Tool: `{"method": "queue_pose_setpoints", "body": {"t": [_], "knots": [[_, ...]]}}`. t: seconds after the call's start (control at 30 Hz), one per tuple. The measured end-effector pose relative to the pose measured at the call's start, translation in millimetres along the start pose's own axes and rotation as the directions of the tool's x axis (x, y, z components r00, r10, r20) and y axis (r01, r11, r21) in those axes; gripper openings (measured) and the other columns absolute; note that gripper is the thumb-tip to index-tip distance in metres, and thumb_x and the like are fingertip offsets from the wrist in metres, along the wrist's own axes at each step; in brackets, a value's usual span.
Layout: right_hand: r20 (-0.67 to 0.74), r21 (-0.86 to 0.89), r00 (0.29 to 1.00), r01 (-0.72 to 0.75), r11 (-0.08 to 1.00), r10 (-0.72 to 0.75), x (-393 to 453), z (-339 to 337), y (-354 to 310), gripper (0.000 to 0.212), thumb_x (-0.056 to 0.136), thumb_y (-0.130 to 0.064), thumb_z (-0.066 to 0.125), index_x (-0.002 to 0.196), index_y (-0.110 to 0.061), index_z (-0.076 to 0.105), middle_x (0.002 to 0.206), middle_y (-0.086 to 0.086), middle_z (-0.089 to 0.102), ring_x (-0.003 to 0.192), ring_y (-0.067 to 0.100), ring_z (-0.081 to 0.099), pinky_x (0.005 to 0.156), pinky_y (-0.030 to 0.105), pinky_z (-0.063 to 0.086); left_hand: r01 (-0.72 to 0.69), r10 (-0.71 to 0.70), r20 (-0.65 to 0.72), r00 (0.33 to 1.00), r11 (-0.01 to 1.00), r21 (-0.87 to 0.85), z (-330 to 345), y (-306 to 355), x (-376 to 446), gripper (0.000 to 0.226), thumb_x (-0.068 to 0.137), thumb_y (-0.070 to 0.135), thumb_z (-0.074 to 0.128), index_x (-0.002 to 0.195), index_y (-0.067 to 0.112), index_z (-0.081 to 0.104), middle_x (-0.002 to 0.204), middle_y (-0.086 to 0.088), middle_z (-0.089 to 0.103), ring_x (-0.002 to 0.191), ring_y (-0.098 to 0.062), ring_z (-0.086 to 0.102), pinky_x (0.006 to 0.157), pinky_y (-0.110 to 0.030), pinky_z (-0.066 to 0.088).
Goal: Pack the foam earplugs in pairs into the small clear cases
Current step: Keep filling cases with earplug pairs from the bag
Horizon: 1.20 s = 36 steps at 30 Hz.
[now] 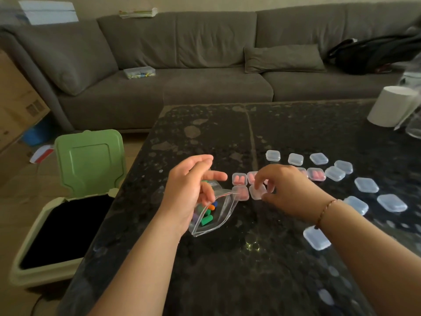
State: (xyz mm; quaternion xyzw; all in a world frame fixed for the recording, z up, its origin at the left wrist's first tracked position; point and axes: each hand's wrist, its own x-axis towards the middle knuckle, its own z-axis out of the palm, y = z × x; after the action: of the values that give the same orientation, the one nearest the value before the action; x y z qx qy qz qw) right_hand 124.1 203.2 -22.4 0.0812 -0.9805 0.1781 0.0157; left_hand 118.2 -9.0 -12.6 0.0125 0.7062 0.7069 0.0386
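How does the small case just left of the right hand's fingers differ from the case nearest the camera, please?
The case beside the right hand, at, holds pink earplugs; the nearest case looks empty. The pink-filled case sits in a tight cluster with other filled cases near the zip bag; the nearest case lies apart, beside the right forearm. Both are small, clear, rounded square cases with lids down, flat on the dark table.

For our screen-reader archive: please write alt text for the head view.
A left hand holds a clear zip bag of coloured earplugs while the right hand grips a small clear case on a dark table, among other cases.
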Motion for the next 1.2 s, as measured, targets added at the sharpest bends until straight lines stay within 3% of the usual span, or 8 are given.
{"method": "queue_pose_setpoints", "body": {"t": [0.13, 0.4, 0.6, 0.7, 0.83, 0.93, 1.07, 1.2], "knots": [[-0.024, -0.042, 0.999, -0.030, 0.999, 0.029, 2, -1, 0, 0.023, 0.085, -0.013, 0.061, 0.097, -0.031, 0.071, 0.108, -0.009, 0.063, 0.092, 0.012, 0.061, 0.081, 0.027, 0.053, -0.009, 0.009, -0.024, 1.000, 1.000, -0.015, 1, -2, 2, 0.020, 0.101, 0.029, 0.052, 0.114, 0.020, 0.064, 0.089, -0.006, 0.077, 0.050, -0.015, 0.056, 0.049, -0.025, 0.045], [-0.062, -0.071, 0.996, -0.069, 0.995, 0.064, 2, 7, -3, 0.022, 0.088, -0.014, 0.058, 0.089, -0.025, 0.077, 0.092, -0.001, 0.069, 0.081, 0.017, 0.064, 0.072, 0.030, 0.054, -0.015, 0.014, -0.057, 0.998, 1.000, -0.022, 1, -1, 1, 0.016, 0.101, 0.030, 0.053, 0.109, 0.023, 0.065, 0.088, -0.003, 0.077, 0.051, -0.013, 0.057, 0.048, -0.023, 0.045], [-0.110, -0.057, 0.984, -0.146, 0.988, 0.140, -2, 10, -4, 0.015, 0.090, -0.033, 0.059, 0.090, -0.034, 0.073, 0.097, -0.009, 0.067, 0.086, 0.017, 0.065, 0.073, 0.034, 0.056, -0.026, 0.025, -0.057, 0.998, 1.000, -0.006, 1, -2, -1, 0.015, 0.101, 0.030, 0.053, 0.107, 0.024, 0.065, 0.086, -0.002, 0.077, 0.051, -0.014, 0.057, 0.048, -0.023, 0.045], [-0.133, -0.044, 0.986, -0.108, 0.993, 0.102, -8, 6, -3, 0.013, 0.090, -0.035, 0.059, 0.099, -0.037, 0.068, 0.099, -0.012, 0.068, 0.086, 0.014, 0.064, 0.073, 0.037, 0.056, -0.055, 0.055, -0.071, 0.996, 0.998, -0.004, 4, 0, -3, 0.015, 0.101, 0.027, 0.053, 0.106, 0.022, 0.066, 0.083, -0.001, 0.076, 0.050, -0.014, 0.057, 0.048, -0.023, 0.045], [-0.278, 0.030, 0.960, -0.021, 0.999, 0.029, -25, -28, -2, 0.018, 0.089, -0.032, 0.063, 0.106, -0.034, 0.065, 0.088, -0.015, 0.064, 0.079, 0.010, 0.061, 0.068, 0.038, 0.055, -0.122, 0.119, -0.038, 0.992, 0.990, -0.069, 23, 1, -15, 0.015, 0.101, 0.018, 0.052, 0.100, 0.017, 0.067, 0.075, -0.007, 0.074, 0.046, -0.016, 0.054, 0.043, -0.024, 0.039], [-0.039, -0.077, 0.999, -0.024, 0.997, 0.021, -50, -56, 6, 0.018, 0.082, -0.040, 0.069, 0.099, -0.041, 0.064, 0.086, -0.020, 0.063, 0.074, 0.002, 0.057, 0.069, 0.033, 0.054, -0.173, 0.176, 0.053, 0.983, 0.983, -0.058, 39, 0, -26, 0.015, 0.100, 0.011, 0.052, 0.097, 0.013, 0.067, 0.070, -0.008, 0.072, 0.043, -0.015, 0.053, 0.040, -0.023, 0.037], [0.332, -0.220, 0.942, 0.034, 0.975, 0.042, -76, -60, 16, 0.064, 0.069, -0.055, 0.074, 0.125, -0.052, 0.043, 0.111, -0.029, 0.055, 0.077, -0.010, 0.049, 0.080, 0.023, 0.047, -0.203, 0.203, 0.091, 0.975, 0.979, -0.016, 50, -3, -31, 0.014, 0.099, 0.011, 0.053, 0.097, 0.013, 0.067, 0.067, -0.005, 0.071, 0.044, -0.013, 0.054, 0.040, -0.022, 0.038], [0.402, -0.311, 0.915, 0.128, 0.942, 0.008, -83, -48, 26, 0.094, 0.068, -0.051, 0.077, 0.137, -0.057, 0.013, 0.119, -0.028, 0.053, 0.089, 0.002, 0.055, 0.077, 0.023, 0.041, -0.187, 0.186, 0.102, 0.977, 0.982, 0.004, 58, -5, -37, 0.015, 0.100, 0.013, 0.054, 0.096, 0.016, 0.068, 0.069, -0.003, 0.071, 0.046, -0.014, 0.056, 0.042, -0.022, 0.039]]}}
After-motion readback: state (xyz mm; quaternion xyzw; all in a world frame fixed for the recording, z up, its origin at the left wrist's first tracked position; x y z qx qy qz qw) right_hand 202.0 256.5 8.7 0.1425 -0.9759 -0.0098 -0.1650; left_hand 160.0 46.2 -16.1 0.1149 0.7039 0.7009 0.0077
